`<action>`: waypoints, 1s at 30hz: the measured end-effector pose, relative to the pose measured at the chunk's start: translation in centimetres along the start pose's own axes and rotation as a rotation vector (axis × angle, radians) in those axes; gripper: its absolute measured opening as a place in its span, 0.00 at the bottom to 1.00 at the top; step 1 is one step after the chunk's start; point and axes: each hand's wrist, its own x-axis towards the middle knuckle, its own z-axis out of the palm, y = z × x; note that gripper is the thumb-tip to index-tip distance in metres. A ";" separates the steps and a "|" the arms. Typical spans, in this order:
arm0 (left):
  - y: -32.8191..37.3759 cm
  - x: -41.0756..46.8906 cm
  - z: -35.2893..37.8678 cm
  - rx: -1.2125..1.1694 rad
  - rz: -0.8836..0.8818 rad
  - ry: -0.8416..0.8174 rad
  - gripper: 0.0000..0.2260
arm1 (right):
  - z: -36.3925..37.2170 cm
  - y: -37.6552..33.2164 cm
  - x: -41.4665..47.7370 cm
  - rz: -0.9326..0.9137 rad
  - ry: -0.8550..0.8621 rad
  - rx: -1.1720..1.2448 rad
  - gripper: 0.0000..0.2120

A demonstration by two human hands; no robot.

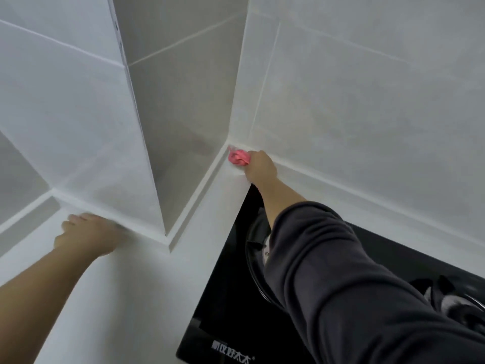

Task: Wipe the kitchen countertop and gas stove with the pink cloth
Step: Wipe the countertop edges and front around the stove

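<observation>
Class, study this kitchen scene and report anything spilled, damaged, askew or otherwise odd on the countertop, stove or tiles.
Nothing stands out. The right hand holds the pink cloth in the back corner of the countertop; the gas stove glass shows no spill or crack.

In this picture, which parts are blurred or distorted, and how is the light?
Head view: the left hand is smeared by blur, while the right hand and pink cloth look sharper. Head view: the wide lens makes the tiled walls lean apart. Head view: light is soft, one recess wall darker; the gas stove shows dim reflections, no hard glare.
</observation>
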 end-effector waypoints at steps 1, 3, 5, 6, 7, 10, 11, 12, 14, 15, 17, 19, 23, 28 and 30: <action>0.0 1.2 0.5 -0.023 -0.020 -0.007 0.36 | 0.8 -0.3 0.6 0.011 0.010 -0.027 0.13; -0.1 3.7 1.5 -0.045 -0.036 -0.029 0.35 | 3.0 -1.1 1.7 0.045 0.011 -0.075 0.14; -0.2 4.9 2.1 -0.104 -0.073 -0.017 0.35 | 4.8 -1.6 2.5 0.032 -0.008 -0.168 0.14; -0.4 5.5 2.3 -0.122 -0.082 0.015 0.35 | 5.6 -1.8 2.9 0.005 -0.010 -0.212 0.15; -0.6 5.8 2.4 -0.133 -0.072 0.045 0.34 | 6.2 -2.1 3.2 -0.019 -0.011 -0.237 0.16; -0.5 5.9 3.1 -0.139 -0.008 0.127 0.34 | 7.3 -2.1 3.0 -0.029 -0.018 -0.184 0.18; -0.6 5.8 3.3 -0.120 -0.002 0.131 0.35 | 7.8 -2.3 2.5 -0.021 -0.035 -0.170 0.18; -0.6 5.6 3.3 -0.104 -0.002 0.123 0.35 | 8.2 -2.6 1.7 -0.017 -0.048 -0.172 0.17; -0.4 5.4 3.1 -0.085 -0.010 0.080 0.36 | 8.6 -2.9 -0.2 -0.013 -0.059 -0.188 0.17; -0.7 5.3 2.9 -0.083 -0.006 0.056 0.37 | 8.9 -3.2 -1.4 -0.013 -0.070 -0.190 0.16; -1.1 5.4 2.5 -0.071 0.033 0.021 0.39 | 9.4 -3.6 -3.6 -0.037 -0.094 -0.143 0.11; -2.2 5.4 1.7 -0.074 0.108 -0.026 0.39 | 9.8 -4.2 -6.5 -0.053 -0.111 -0.103 0.09; -4.6 4.8 0.4 -0.090 0.310 -0.136 0.35 | 9.6 -5.4 -12.5 -0.037 -0.231 0.068 0.17; -8.6 1.6 0.7 0.010 0.419 -0.186 0.37 | 10.4 -7.4 -22.1 -0.109 -0.338 0.079 0.11; -10.3 0.4 0.7 0.038 0.450 -0.208 0.36 | 10.5 -8.2 -26.4 -0.183 -0.386 0.099 0.09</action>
